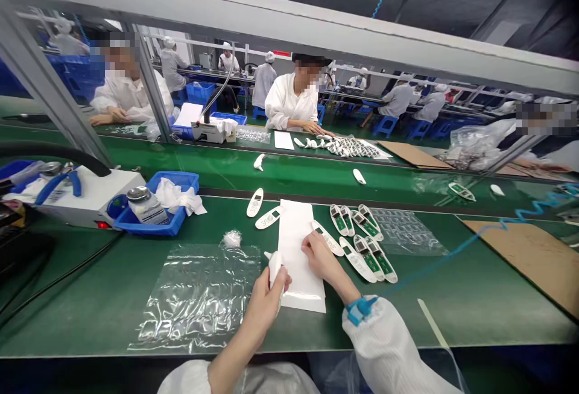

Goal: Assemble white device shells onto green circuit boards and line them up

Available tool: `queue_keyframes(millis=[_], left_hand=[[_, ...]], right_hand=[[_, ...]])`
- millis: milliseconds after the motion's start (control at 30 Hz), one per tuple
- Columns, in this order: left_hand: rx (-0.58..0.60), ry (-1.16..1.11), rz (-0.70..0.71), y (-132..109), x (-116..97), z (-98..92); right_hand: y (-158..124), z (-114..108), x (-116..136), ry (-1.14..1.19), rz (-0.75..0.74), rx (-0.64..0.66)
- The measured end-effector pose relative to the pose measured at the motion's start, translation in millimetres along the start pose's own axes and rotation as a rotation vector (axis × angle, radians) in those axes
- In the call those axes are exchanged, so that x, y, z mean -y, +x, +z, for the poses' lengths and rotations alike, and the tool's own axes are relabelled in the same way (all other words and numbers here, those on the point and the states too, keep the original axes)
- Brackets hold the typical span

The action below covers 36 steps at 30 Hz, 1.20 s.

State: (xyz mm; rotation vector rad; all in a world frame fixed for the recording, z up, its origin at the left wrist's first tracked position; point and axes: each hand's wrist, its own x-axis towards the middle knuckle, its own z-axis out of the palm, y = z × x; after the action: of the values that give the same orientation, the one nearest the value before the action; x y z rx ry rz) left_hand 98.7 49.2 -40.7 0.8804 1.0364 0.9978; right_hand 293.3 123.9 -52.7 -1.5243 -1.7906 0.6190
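My left hand [268, 297] is wrapped around a white plastic device housing [274, 263] with a small pointed tip, held above the front of a white paper sheet [301, 294]. My right hand [322, 256] is over the same sheet with its fingertips pressed together; what they pinch, if anything, is too small to make out. Just beyond its knuckles lies a white shell half with markings [332, 241]. To the right lie several shells with green circuit boards [368, 254]. Left of the sheet are two white shell halves with windows [256, 202].
Clear plastic blister sheets [194, 297] lie at left and right [407, 231]. A blue tray [156, 228] holds a metal-topped jar and white tissues. Brown cardboard [529, 261] lies on the right. A green conveyor [217, 168] carries scattered housings. Across it, a co-worker [296, 95] handles a pile of white parts.
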Motion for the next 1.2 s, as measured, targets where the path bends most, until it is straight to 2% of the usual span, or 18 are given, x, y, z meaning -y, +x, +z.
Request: queue_keyframes(millis=[133,233,333,433,500,567,767,1200], left_hand=[[-0.004,-0.001,0.013,0,-4,1.6],[-0.012,-0.030,0.008,-5,-14,2.8],[-0.004,-0.068,-0.016,-16,-27,0.2],[0.012,-0.135,-0.050,-31,-39,-4.9],[0.003,-0.203,-0.081,-40,-43,-7.7],[-0.029,-0.262,-0.104,-47,-44,-9.7],[-0.088,-0.285,-0.102,-57,-44,-14.7],[-0.100,-0.302,-0.110,-59,-36,-18.8]], right_hand=[[-3,-5,0,0.059,0.034,-0.054],[-6,-14,15,0.157,0.059,-0.068],[-19,-19,55,0.391,0.077,-0.023],[-40,-14,105,0.559,0.042,0.144],[-53,-6,130,0.576,0.005,0.242],[-60,4,145,0.524,-0.031,0.263],[-59,23,151,0.418,-0.101,0.192],[-58,32,150,0.545,-0.047,0.167]])
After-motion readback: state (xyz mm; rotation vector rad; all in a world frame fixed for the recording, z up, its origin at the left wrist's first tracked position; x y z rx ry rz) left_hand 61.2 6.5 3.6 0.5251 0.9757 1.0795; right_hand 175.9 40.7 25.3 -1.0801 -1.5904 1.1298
